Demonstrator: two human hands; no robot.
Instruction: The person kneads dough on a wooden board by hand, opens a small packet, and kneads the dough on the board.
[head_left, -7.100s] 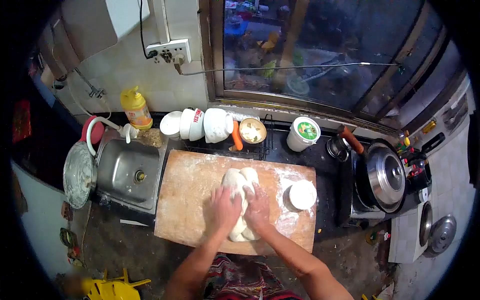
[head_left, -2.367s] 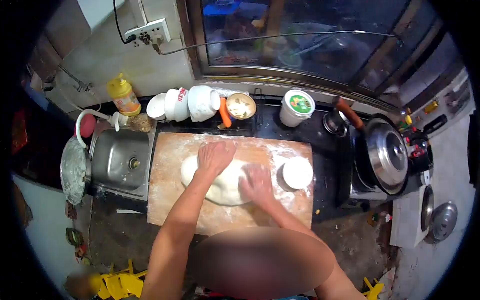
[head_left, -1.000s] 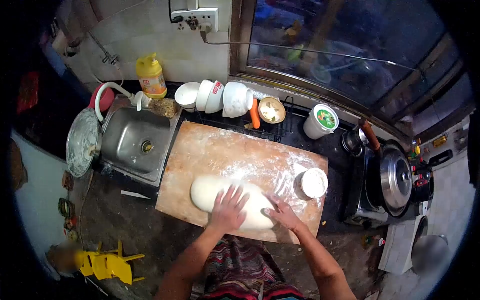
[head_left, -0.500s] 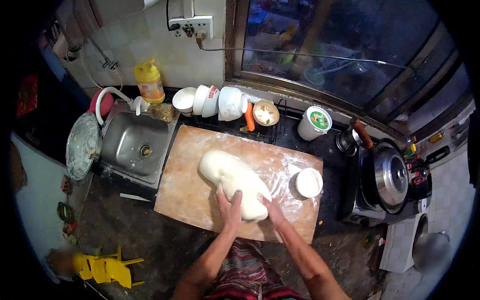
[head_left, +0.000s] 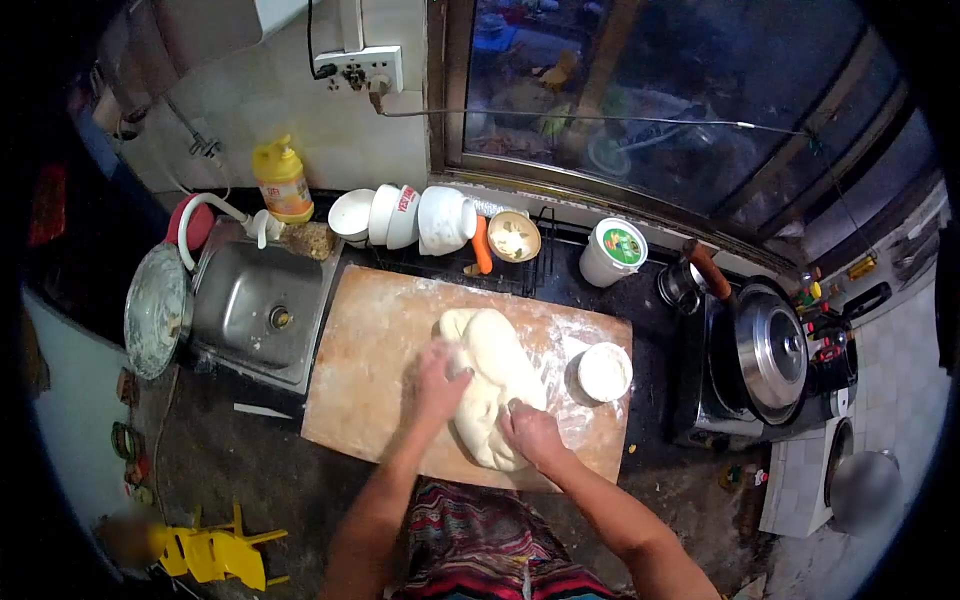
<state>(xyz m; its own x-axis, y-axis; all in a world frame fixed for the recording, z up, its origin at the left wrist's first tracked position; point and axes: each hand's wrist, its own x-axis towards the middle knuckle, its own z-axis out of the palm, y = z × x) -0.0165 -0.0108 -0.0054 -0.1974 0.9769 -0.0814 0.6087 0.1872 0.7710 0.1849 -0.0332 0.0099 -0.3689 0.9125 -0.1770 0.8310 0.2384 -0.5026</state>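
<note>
1. Thumb and blurred fingers of the left hand [head_left: 438, 382] are spread at the left side of the dough [head_left: 492, 375].
2. Fingers of the right hand [head_left: 533, 434] are curled against its right side; any pinch cannot be made out. By hard pressing, the dough might be torn.
3. Mid-board, the folded dough nears the front edge of the wooden board [head_left: 365, 335]; it could be pulled over.
4. The white bowl [head_left: 605, 372], near the right edge, could be knocked off by a wide sweep.

Pale, folded dough [head_left: 497, 350]

We are holding our bare left hand [head_left: 440, 382] at its left edge, curling our bare right hand [head_left: 532, 433] against its right; a round white container [head_left: 604, 372] is standing on the floury, rectangular wooden board [head_left: 365, 345].
</note>
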